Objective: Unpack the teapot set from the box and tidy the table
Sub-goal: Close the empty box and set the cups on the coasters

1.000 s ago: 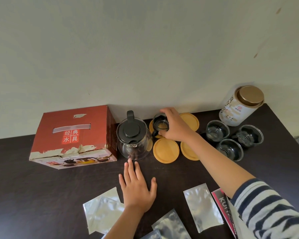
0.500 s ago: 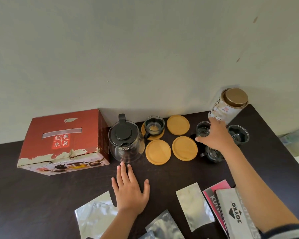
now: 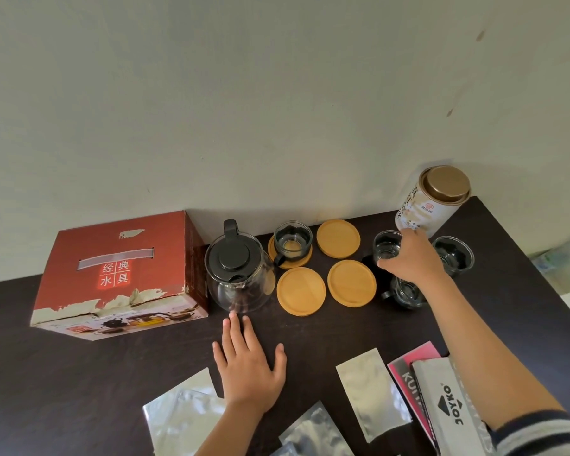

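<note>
Four glass cups show: one (image 3: 292, 242) sits on a coaster (image 3: 288, 258) at 12 o'clock, one (image 3: 405, 292) lies half hidden under the right hand (image 3: 408, 260), whose fingers close on another (image 3: 386, 246). Foil packets (image 3: 371, 393) are cut off at 6 o'clock. Left hand (image 3: 247, 366) lies flat, fingers spread, empty, below the teapot (image 3: 239, 279), which stands beside the box (image 3: 119, 274). Since half a second ago, little has changed.
</note>
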`<action>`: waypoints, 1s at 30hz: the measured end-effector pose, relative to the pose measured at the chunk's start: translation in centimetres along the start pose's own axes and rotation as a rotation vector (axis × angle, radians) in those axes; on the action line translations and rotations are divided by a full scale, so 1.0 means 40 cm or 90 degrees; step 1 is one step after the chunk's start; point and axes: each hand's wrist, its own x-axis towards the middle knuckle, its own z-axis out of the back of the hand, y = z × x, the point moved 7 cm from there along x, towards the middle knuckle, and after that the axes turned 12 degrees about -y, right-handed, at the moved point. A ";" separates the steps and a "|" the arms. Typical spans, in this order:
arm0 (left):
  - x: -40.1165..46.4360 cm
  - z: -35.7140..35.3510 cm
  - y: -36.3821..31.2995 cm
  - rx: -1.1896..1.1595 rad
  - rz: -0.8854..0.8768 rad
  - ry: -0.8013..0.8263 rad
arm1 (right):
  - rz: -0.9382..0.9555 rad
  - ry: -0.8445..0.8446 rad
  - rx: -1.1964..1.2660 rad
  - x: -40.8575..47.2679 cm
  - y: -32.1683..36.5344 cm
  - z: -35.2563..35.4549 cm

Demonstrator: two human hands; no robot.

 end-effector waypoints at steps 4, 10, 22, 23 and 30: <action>-0.001 0.003 -0.001 0.000 0.000 -0.003 | -0.008 -0.019 0.088 0.011 0.031 0.023; 0.000 0.002 -0.002 0.007 0.000 0.003 | 0.060 0.012 0.173 0.042 0.143 -0.005; 0.000 -0.002 0.000 0.010 -0.001 0.005 | 0.130 0.054 0.191 0.061 0.212 -0.064; 0.000 -0.002 0.000 0.010 -0.001 0.004 | 0.130 0.056 0.199 0.062 0.210 -0.069; -0.001 -0.003 0.001 0.003 -0.001 0.004 | 0.113 -0.035 0.289 0.000 0.179 -0.062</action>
